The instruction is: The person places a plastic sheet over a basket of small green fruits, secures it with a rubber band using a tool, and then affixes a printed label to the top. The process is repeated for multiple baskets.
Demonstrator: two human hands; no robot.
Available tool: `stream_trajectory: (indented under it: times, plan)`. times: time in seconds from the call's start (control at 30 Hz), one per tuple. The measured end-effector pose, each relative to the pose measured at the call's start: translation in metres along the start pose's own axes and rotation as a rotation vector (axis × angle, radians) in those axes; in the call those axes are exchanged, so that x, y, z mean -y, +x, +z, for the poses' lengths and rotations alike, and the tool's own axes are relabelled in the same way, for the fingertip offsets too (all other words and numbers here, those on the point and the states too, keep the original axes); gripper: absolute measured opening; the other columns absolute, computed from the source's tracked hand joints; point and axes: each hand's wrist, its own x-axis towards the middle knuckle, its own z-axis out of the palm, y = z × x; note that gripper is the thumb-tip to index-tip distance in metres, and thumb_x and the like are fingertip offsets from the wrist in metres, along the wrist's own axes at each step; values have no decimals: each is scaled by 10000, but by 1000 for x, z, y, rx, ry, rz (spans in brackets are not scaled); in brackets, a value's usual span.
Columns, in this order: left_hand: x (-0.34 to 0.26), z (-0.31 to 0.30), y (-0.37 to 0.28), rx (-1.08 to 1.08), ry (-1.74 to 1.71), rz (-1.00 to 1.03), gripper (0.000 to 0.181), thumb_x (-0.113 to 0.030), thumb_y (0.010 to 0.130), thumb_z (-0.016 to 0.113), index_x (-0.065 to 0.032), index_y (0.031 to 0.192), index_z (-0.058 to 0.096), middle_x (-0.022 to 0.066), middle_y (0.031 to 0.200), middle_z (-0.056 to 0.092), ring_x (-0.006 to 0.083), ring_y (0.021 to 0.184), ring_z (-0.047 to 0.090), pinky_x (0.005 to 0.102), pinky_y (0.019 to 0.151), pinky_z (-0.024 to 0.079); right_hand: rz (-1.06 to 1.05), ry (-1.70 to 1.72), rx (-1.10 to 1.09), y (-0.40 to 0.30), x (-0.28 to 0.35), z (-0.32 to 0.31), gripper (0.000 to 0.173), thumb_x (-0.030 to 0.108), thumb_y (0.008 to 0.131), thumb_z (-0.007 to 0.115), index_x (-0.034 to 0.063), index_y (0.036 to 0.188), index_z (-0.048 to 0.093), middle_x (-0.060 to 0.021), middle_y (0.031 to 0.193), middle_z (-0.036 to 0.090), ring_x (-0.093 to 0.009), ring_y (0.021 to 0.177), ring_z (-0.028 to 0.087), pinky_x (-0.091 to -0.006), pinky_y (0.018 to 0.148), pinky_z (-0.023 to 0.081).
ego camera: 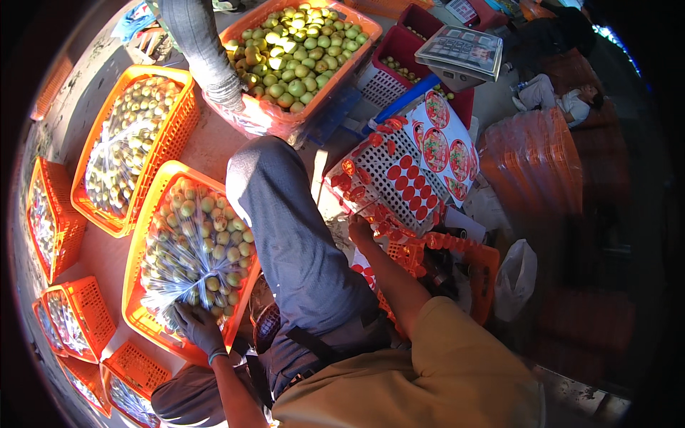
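My left hand point(200, 327), in a dark grey glove, lies against the lower edge of a clear plastic bag point(190, 286) gathered at its top. Round green-brown fruit point(220, 223) fills the bag, which sits in an orange plastic basket point(140, 257) left of my knee. My bare right hand point(362, 231) is at the near edge of an upturned grey perforated crate point(377, 160), among red oval stickers point(382, 227). Its fingers are bent; whether they grip a sticker is too small to tell. On the crate lies a white sheet of red stickers point(412, 187).
Another bagged basket point(134, 150) stands left, with several more beyond. An open orange basket of fruit point(299, 64) is ahead, beside another person's grey sleeve point(200, 53). A scale point(459, 51), picture-label sheet point(441, 144) and stacked orange crates point(530, 155) are right. A person lies farther back.
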Motion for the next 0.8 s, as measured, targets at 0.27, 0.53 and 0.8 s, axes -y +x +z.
stream_trajectory:
  times: [0.27,0.53,0.8]
  plan:
    - [22,-11,-7,-12,-20,-18,590,-240,1039,611,9,1550,452,285,1550,471,448,1426,469,476,1156,415,762,1087,578,-39,113,-132,286,280,1095,504,31,1114,645,-90,938,726,-185,734,711,-345,595,574]
    - [15,-15,-8,23,-32,-71,591,-269,1032,636,-17,1542,478,278,1553,475,433,1372,527,464,1103,473,525,922,596,-67,101,-231,286,261,1055,628,-19,1108,655,-90,866,730,-140,618,678,-294,516,540]
    - [22,-22,-18,-26,-95,-122,510,-200,1021,628,17,1471,528,273,1451,550,434,1287,577,477,1059,489,-32,523,-128,21,94,-259,195,152,990,663,-6,1098,698,-151,902,746,-258,814,743,-369,664,551]
